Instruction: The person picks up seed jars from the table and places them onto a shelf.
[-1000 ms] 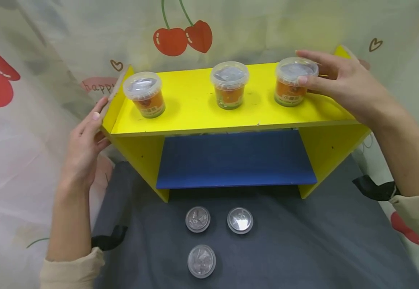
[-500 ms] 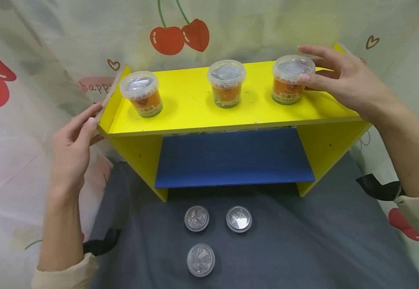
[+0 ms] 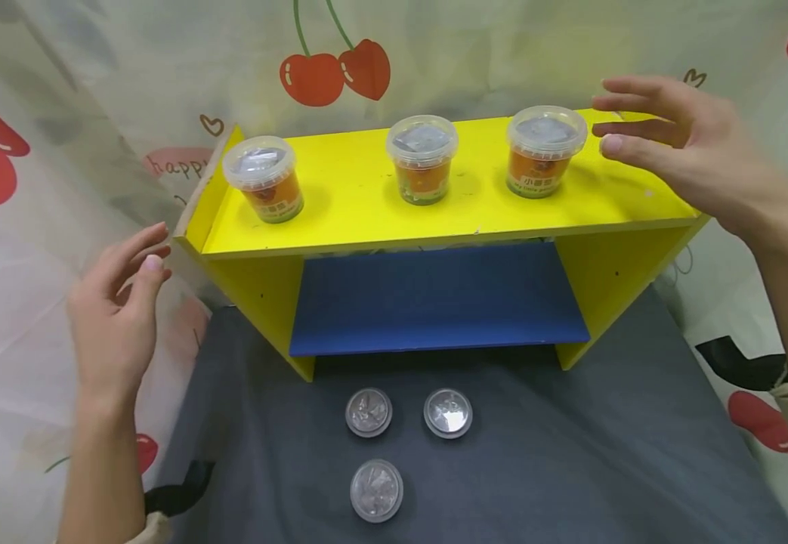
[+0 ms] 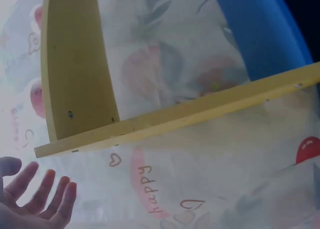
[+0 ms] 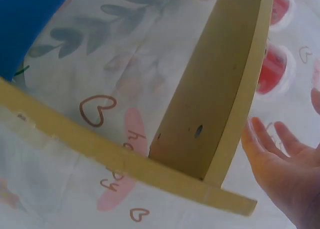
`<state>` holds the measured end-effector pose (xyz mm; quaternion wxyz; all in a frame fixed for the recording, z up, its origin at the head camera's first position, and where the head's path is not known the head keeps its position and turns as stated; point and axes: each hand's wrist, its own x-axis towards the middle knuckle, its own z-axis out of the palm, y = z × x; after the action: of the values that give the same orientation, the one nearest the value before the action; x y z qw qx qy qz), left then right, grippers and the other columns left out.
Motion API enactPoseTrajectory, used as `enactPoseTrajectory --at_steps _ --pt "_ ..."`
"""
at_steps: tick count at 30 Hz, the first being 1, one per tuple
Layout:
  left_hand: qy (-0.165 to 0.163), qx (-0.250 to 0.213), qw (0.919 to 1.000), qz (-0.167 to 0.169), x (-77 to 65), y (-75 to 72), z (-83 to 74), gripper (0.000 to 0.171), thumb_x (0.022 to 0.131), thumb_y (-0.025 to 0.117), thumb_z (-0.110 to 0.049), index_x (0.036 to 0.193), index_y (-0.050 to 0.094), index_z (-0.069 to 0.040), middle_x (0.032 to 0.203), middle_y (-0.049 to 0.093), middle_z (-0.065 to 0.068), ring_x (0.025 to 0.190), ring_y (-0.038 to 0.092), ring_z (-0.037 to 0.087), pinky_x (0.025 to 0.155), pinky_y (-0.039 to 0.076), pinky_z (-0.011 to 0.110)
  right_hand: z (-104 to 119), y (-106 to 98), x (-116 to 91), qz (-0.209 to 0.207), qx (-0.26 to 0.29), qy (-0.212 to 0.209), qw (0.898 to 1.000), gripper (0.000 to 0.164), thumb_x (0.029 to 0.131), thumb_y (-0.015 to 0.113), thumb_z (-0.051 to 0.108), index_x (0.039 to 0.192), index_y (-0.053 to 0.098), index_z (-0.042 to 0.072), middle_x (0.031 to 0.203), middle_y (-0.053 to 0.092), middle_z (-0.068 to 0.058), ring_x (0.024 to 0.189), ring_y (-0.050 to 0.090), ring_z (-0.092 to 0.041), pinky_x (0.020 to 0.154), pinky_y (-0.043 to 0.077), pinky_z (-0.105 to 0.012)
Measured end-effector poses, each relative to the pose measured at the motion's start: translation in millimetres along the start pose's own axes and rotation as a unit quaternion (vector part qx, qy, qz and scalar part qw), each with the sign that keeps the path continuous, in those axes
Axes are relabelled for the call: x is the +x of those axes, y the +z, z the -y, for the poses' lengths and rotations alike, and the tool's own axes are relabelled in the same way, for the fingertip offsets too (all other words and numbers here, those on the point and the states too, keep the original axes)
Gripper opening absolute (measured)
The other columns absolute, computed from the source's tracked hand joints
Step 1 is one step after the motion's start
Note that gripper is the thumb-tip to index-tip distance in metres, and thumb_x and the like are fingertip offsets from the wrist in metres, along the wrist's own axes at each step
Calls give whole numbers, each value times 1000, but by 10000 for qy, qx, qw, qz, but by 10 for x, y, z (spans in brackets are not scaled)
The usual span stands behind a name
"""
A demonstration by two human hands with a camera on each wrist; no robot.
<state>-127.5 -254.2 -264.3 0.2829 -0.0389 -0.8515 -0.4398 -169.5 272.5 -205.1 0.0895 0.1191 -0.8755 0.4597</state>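
Note:
My left hand (image 3: pixel 115 302) hangs just off the left side of a yellow shelf (image 3: pixel 353 181), fingers loosely bent and holding nothing. Over the shelf's right end, my right hand (image 3: pixel 686 143) is apart from the nearest tub, thumb and fingers spread. Three clear-lidded tubs with orange labels stand upright along the yellow top: a left tub (image 3: pixel 274 196), a middle tub (image 3: pixel 424 177) and a right tub (image 3: pixel 536 174). In the left wrist view the left hand (image 4: pixel 40 204) shows curved fingers below the shelf's corner. The right hand (image 5: pixel 285 169) appears beside the board in the right wrist view.
Below the top is a blue lower board (image 3: pixel 441 302). On the dark grey cloth (image 3: pixel 536 453) in front sit three more lidded tubs, seen from above: a back left one (image 3: pixel 369 412), a back right one (image 3: pixel 449 413) and a front one (image 3: pixel 376 491). A cherry-print curtain (image 3: pixel 502 53) hangs behind.
My right hand has let go of the right tub and drawn off to the right. The left hand has left the shelf's side, moving left and down. The tubs stay in place.

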Motion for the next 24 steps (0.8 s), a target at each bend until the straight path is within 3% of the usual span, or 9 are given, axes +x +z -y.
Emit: enactPoseTrajectory --at_steps 4,9,17,20,24 --pt "467 -140 9987 -162 -102 2 39 31 100 56 -9 128 69 -13 122 68 7 105 65 13 87 51 17 -16 -53 -43 -273 -10 -171 9995 57 96 63 12 149 46 25 146 50 -2 127 53 -12 101 39 -14" --pt "889 -250 9957 96 -228 -1 106 31 98 58 -3 126 69 -8 119 69 13 102 67 13 88 50 16 -55 -106 -114 -495 -70 -244 9985 56 97 63 11 148 46 25 146 50 -1 125 55 -11 100 40 -13" --pt "786 -158 9953 547 -482 0 255 35 94 62 3 127 67 -7 117 69 14 102 67 10 89 48 14 -188 -209 -221 -822 -19 -346 9960 52 96 63 8 145 51 19 142 54 -2 117 58 -8 88 45 -9" --pt "716 -263 9947 687 -572 16 295 38 92 63 7 127 67 -6 117 69 14 103 67 11 89 49 14 -247 -243 -266 -1060 -8 -338 9938 49 96 62 7 143 54 17 142 54 -1 120 56 -9 96 44 -14" --pt "842 -434 9918 854 -689 85 343 43 87 66 12 127 66 -4 117 69 15 105 67 11 89 49 15 -319 -292 -322 -1409 -190 -212 9896 46 99 59 10 144 53 20 145 52 3 126 51 -11 112 33 -29"
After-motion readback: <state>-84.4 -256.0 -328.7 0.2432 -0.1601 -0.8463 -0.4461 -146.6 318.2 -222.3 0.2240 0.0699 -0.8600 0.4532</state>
